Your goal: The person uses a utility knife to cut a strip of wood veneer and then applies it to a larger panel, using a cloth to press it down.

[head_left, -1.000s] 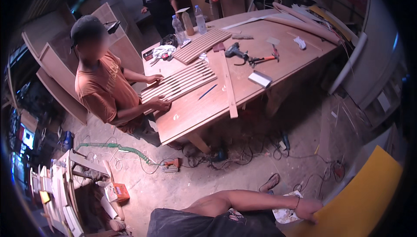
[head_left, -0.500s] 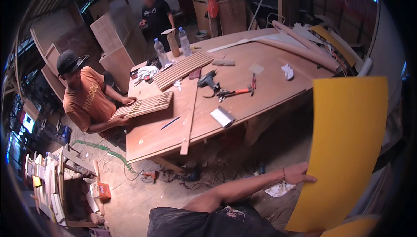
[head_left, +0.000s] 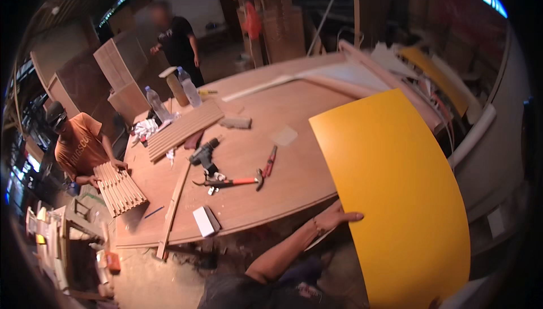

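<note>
A large yellow sheet [head_left: 404, 196], smooth and slightly bowed, stands tilted at the right. My left hand [head_left: 335, 218] grips its left edge, thumb on the near face and the other fingers mostly hidden behind it. Of my right hand [head_left: 435, 303], only what looks like a small dark bit of fingers shows at the sheet's bottom edge; its grip is hidden. Beyond the sheet is the wooden worktable [head_left: 294, 179]. Lying on it nearest my left arm are a white box-like block [head_left: 205, 222], a claw hammer [head_left: 235, 182] and a red-handled tool [head_left: 270, 162].
A cordless drill [head_left: 205, 155], a slatted panel [head_left: 186, 131] and plastic bottles [head_left: 189, 87] occupy the table. At the left a co-worker [head_left: 85, 139] holds another slatted panel [head_left: 119, 190]. One more person [head_left: 178, 43] stands behind. Rolled sheets [head_left: 390, 82] lie at the far right.
The yellow sheet has shifted left and tilted, its upper part now overlapping the table's right side. My left hand moved left with it. The view turned; the co-worker's panel tipped downward.
</note>
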Motion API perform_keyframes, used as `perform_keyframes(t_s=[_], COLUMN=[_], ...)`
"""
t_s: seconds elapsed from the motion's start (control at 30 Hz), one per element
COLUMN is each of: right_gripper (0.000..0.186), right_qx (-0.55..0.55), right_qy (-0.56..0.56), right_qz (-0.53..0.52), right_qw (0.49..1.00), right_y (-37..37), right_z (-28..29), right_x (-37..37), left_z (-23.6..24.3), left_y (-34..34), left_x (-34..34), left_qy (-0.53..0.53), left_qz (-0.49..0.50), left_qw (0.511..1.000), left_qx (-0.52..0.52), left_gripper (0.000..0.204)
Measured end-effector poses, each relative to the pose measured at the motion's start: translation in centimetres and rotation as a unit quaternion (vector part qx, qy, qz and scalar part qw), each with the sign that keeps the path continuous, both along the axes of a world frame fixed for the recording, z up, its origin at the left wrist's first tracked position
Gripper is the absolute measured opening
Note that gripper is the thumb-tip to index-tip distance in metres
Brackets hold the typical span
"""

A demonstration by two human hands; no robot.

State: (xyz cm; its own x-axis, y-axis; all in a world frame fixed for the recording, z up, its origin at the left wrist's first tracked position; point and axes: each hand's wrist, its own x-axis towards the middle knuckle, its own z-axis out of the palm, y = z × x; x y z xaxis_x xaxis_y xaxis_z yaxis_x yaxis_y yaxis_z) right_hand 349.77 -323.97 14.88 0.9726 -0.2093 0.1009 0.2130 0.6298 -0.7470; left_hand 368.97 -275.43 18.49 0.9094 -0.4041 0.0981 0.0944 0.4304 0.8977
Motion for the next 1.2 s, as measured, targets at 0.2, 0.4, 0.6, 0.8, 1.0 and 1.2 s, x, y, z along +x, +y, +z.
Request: perform_keyframes(t_s=[0.2, 0.4, 0.6, 0.8, 1.0, 1.2], right_gripper=[0.055, 0.064, 0.074, 0.084, 0.083, 0.084], right_qx=[-0.024, -0.053, -0.080, -0.083, -0.054, -0.080], right_qy=[0.027, 0.030, 0.008, -0.069, -0.097, -0.026], right_qz=[0.034, 0.083, 0.182, 0.298, 0.320, 0.237], right_qw=[0.999, 0.995, 0.980, 0.948, 0.941, 0.968], right_y=[-3.5, -6.0, -10.4, -14.4, -16.3, -14.8], right_z=[2.7, 3.3, 0.6, -1.1, 1.9, 1.2], right_x=[15.5, 26.4, 39.5, 59.0, 77.2, 87.3], left_z=[-2.0, -1.0, 0.9, 2.7, 5.5, 4.2], left_y=[-4.9, -5.7, -4.5, -8.4, -14.0, -17.7], left_x=[10.8, 18.8, 29.0, 40.0, 46.9, 51.1], left_qy=[0.065, 0.107, 0.136, 0.079, 0.052, 0.056], left_qz=[-0.026, 0.036, 0.183, 0.254, 0.274, 0.300], left_qw=[0.997, 0.994, 0.973, 0.954, 0.934, 0.946], left_qx=[0.027, -0.002, -0.042, -0.138, -0.225, -0.111], left_gripper=[0.070, 0.072, 0.057, 0.056, 0.049, 0.048])
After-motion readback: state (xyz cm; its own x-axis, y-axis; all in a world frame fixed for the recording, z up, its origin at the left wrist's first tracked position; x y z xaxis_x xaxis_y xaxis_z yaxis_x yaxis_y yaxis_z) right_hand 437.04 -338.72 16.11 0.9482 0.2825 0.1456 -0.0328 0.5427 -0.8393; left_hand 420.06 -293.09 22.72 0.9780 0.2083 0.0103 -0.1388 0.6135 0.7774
